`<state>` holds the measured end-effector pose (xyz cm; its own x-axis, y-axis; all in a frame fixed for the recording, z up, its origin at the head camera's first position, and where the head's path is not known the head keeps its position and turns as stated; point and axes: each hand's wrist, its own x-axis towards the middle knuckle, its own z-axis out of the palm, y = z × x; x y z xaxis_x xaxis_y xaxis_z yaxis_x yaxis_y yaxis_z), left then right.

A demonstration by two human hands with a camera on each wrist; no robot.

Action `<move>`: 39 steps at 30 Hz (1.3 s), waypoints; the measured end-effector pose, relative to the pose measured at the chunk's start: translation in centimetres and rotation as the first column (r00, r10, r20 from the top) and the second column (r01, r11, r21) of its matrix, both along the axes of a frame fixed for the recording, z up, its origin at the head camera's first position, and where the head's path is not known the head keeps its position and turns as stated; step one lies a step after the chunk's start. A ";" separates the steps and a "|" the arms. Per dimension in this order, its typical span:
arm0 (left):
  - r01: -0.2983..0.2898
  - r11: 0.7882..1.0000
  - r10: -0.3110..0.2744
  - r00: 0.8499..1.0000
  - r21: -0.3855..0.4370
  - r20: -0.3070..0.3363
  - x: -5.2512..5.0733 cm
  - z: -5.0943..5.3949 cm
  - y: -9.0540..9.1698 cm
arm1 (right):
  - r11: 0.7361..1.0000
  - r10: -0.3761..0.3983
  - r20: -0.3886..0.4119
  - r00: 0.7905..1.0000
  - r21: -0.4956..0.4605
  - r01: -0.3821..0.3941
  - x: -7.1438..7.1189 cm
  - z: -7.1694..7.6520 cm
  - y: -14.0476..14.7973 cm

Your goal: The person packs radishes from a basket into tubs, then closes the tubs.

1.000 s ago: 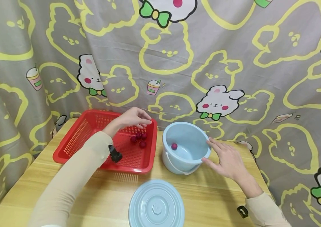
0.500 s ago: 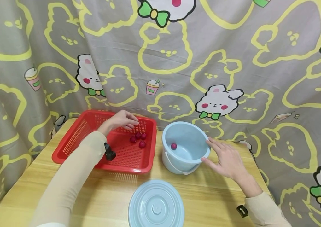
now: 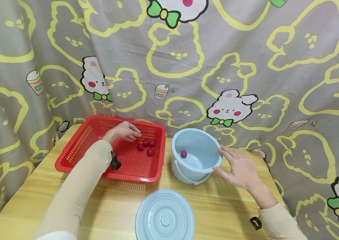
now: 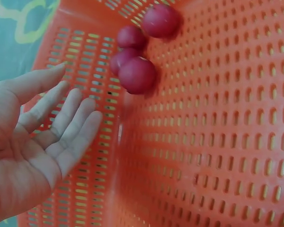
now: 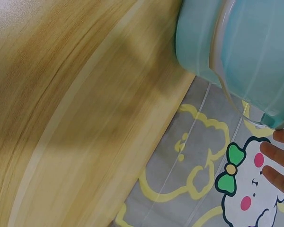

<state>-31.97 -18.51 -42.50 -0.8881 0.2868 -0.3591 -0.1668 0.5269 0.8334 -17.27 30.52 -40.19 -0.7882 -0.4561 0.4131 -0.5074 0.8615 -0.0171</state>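
In the head view my left hand [image 3: 124,131] is over the red plastic basket [image 3: 75,158], its fingers loosely bent and holding nothing. Close by its fingertips several small round dark-red fruits [image 3: 150,152], plum-like, sit in the basket's back right part. The left wrist view shows the palm of the left hand [image 4: 42,142] beside the basket's slotted wall, apart from the fruits [image 4: 138,74]. My right hand [image 3: 241,168] rests thumb and fingertips on the right rim of the light blue bucket [image 3: 184,175]. One dark-red fruit [image 3: 183,154] lies inside the bucket.
A round light blue lid [image 3: 165,216] lies on the wooden table [image 3: 112,213] in front of the bucket. The bucket's handle [image 3: 187,180] hangs down its front. A patterned grey curtain [image 3: 181,90] stands right behind the table.
My left hand has moved left, away from the basket's right rim near the bucket, and then sunk lower into the basket. The right hand stays at the bucket rim.
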 end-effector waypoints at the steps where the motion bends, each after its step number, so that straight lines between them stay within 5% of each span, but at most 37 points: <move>1: 0.002 1.000 -0.002 1.000 -0.001 0.006 0.0 -0.1 0.0 | 1.000 0.001 -0.001 1.000 -0.001 -0.001 0.0 0.0 0.0; 18: 0.080 0.996 -0.077 0.993 -0.035 0.090 0.5 -1.5 0.6 | 1.000 -0.003 -0.003 1.000 0.001 0.003 0.1 0.0 0.0; 39: 0.108 0.994 -0.102 0.983 -0.032 0.153 1.0 -1.6 1.5 | 1.000 -0.003 -0.005 1.000 0.000 0.003 0.0 -0.2 0.1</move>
